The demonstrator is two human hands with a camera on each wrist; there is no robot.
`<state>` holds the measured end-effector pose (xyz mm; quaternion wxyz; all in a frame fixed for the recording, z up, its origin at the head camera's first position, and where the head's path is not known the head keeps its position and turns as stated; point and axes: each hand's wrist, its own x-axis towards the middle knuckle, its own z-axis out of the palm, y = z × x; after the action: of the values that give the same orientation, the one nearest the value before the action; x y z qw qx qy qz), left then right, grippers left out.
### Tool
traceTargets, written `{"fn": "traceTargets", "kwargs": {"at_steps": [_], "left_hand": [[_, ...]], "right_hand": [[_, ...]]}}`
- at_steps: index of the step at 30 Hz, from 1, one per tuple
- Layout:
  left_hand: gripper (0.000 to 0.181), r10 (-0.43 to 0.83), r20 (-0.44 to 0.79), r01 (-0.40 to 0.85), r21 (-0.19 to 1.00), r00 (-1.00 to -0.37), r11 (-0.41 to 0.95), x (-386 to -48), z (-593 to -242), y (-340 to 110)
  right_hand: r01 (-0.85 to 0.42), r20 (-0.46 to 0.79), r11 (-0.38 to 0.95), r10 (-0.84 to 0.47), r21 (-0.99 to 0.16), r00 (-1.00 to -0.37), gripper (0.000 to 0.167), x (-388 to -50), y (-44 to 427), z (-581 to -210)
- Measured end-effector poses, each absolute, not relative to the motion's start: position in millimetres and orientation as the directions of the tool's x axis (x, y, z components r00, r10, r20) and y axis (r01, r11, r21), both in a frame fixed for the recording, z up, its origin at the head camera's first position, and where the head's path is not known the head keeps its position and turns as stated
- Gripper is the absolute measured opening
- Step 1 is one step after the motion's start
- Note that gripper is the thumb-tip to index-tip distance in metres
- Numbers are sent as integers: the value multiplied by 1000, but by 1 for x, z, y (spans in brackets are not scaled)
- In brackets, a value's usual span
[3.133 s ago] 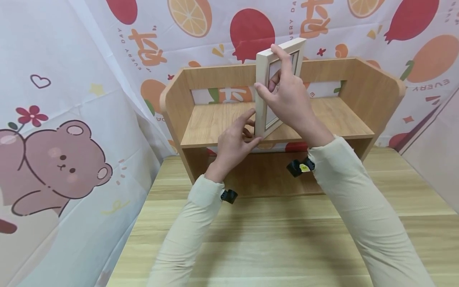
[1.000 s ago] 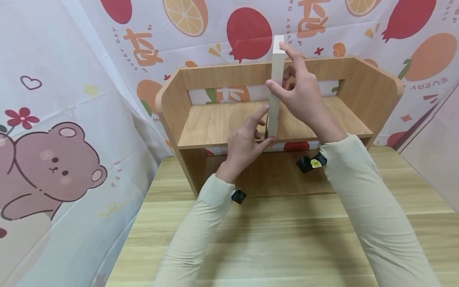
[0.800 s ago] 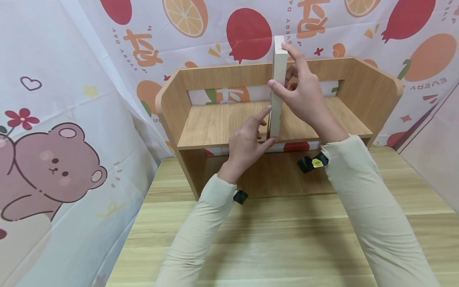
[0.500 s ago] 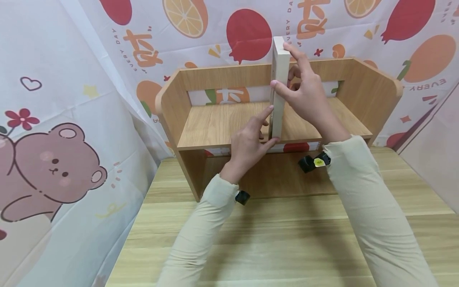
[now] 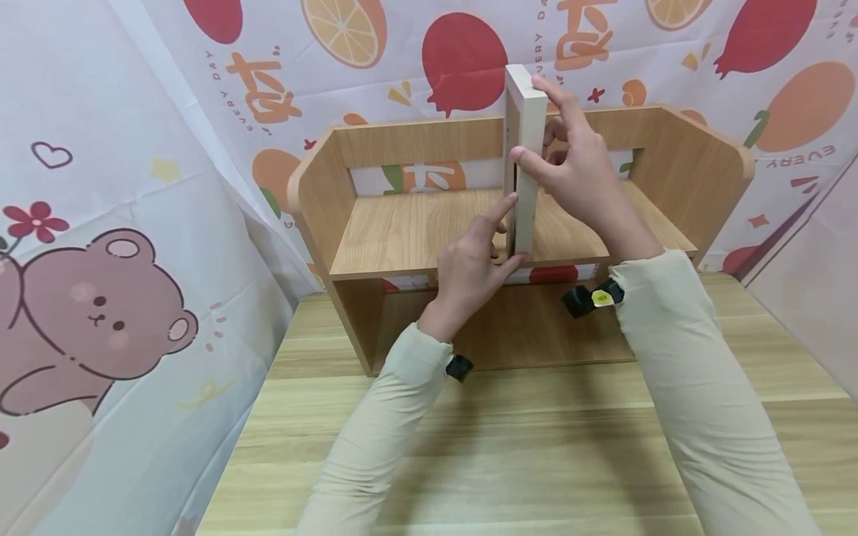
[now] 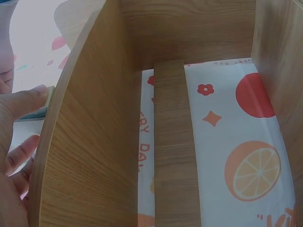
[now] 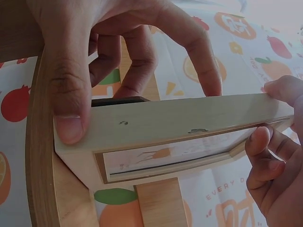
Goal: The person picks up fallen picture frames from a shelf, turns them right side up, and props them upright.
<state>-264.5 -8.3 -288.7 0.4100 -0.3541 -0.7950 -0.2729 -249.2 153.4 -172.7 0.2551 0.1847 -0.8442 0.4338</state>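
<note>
**Cream Rectangular Picture Frame Held Upright at Shelf's Edge**

The frame stands near the middle of the light-brown wood-grain upper board of a two-tier shelf unit, its lower end at the board's front edge. The head view shows chiefly its narrow side; the right wrist view adds a glossy rectangular pane on one face, small scuffs along the edge and a dark flat piece behind. Moderately spread, the grip of the right hand holds the frame, index finger on top, thumb on the near edge. The left hand also grips it, thumb at the lower corner, index finger higher. The left wrist view alone looks deep into the lower compartment, where a flat brown rail crosses before white, fruit-printed cloth. A pale wood-grain counter carries the unit.
</note>
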Motion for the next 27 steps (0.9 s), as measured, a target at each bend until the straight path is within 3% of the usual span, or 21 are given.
{"fn": "traceTargets", "kwargs": {"at_steps": [13,21,27], "left_hand": [[70,394,781,801,214,-484,559,-267,-286,-13],[65,414,698,784,354,-584,509,-266,-284,-20],[58,429,683,786,366,-590,498,-267,-283,-21]], "right_hand": [[-517,565,549,-95,-657,-820,71,-247,156,-173],[-511,558,544,-93,-665,-825,72,-248,156,-174],[-500,552,551,-84,-668,-830,72,-248,156,-175]]}}
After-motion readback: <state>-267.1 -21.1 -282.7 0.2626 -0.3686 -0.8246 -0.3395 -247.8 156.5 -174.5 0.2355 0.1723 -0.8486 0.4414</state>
